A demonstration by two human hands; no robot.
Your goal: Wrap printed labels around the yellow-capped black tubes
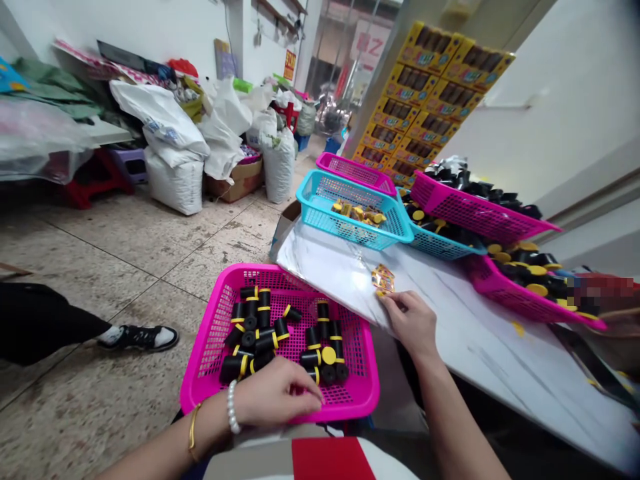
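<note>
My left hand, wearing a pearl bracelet and a gold bangle, is over the near rim of a pink basket. Its fingers are curled together; whatever they may hold is hidden. Inside the basket lie several small black cylinders with yellow caps. At the edge of the white marbled table, my right hand pinches the yellow near end of a small orange-and-yellow printed packet, which rests on the tabletop.
A blue basket with similar packets stands further back on the table. Pink baskets heaped with black pieces are at the right, beside stacked yellow boxes. White sacks stand on the floor; someone's shoe is at left.
</note>
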